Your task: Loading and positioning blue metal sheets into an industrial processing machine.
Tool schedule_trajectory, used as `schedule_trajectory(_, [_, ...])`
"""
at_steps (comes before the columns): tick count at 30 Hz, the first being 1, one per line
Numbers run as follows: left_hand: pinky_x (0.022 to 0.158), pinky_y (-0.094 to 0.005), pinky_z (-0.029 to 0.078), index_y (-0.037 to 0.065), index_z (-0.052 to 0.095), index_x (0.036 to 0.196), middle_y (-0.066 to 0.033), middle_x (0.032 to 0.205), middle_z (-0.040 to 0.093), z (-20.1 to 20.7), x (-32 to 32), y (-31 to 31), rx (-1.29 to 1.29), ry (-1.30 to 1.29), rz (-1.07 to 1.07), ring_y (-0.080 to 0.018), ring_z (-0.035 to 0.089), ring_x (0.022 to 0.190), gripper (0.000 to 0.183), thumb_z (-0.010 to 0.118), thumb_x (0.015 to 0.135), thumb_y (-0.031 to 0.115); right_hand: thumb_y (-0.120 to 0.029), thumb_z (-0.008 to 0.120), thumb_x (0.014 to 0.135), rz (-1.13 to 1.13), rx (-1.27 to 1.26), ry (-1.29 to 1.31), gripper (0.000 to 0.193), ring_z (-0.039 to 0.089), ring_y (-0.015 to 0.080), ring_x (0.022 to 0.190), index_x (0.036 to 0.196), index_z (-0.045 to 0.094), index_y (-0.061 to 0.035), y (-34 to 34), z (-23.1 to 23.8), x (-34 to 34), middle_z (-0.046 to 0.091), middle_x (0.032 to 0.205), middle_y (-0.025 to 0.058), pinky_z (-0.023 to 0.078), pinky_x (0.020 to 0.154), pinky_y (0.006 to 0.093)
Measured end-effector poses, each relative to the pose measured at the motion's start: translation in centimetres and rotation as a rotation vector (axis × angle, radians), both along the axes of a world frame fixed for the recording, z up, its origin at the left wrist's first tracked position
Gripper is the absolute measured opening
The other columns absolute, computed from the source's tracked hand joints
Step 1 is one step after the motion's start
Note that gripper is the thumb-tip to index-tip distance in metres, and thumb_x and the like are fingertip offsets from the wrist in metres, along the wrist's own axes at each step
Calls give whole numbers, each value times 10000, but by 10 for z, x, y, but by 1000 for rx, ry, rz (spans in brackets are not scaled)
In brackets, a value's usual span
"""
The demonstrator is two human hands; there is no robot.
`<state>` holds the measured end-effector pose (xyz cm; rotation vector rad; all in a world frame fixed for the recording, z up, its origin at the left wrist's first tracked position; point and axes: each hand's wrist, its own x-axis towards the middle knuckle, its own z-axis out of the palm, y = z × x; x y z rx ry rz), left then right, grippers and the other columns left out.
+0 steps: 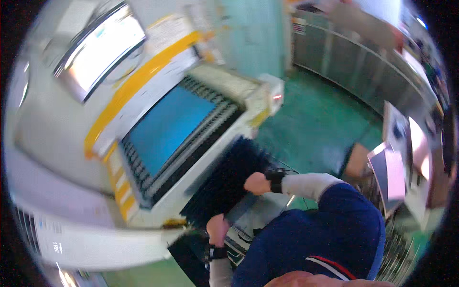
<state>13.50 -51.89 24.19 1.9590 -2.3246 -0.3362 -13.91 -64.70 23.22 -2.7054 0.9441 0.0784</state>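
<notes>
Both hands are at a dark, flat black piece [224, 177] in front of the machine; motion blur hides whether it is a sheet or a bristled panel. My left hand [217, 228] is closed at its near left end. Toward its right end, my right hand [258, 183] is closed on it too. A dark grey strip [242, 207] spans the space between my hands. Just beyond is the machine's bed [198, 181], edged with black toothed rows, and a bright blue sheet [174, 125] lies on it.
A lit screen [103, 52] hangs at upper left above the machine's yellow-striped hood [138, 79]. A small box with a red display [276, 96] sits at the machine's right corner. Panels and sheets [387, 174] stand at right. A long grey counter [354, 55] runs behind.
</notes>
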Motion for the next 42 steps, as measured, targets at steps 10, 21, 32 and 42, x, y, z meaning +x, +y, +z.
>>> schedule_trajectory(10, [661,-490,491,57,670,835,-192,798,658,11,-9,-6,28,-23,3,-389,636,774,247,636,756,288,-146,646,573,-7,14,-108,152,614,366,591,630,649,-6,-9,-7,0,609,618,178,478,508,470])
schedule_trajectory(21, [695,-492,482,54,666,860,-193,833,662,14,-15,11,9,-10,67,-392,630,815,238,648,776,276,-136,656,565,-60,60,73,161,638,362,663,676,689,-24,2,-2,5,642,669,168,500,553,477])
schedule_trajectory(32, [672,-491,479,58,676,850,-201,834,658,20,-22,14,22,-6,74,-405,626,786,237,624,772,276,-145,661,576,-92,10,-67,170,646,355,675,691,694,-23,19,27,-5,656,698,168,509,563,472])
schedule_trajectory(42, [685,-485,480,53,693,901,-205,817,657,18,-21,5,-4,-32,68,-407,624,795,330,655,735,335,-150,668,573,256,134,-41,176,644,359,665,682,691,-13,-53,-137,26,652,692,175,510,559,467])
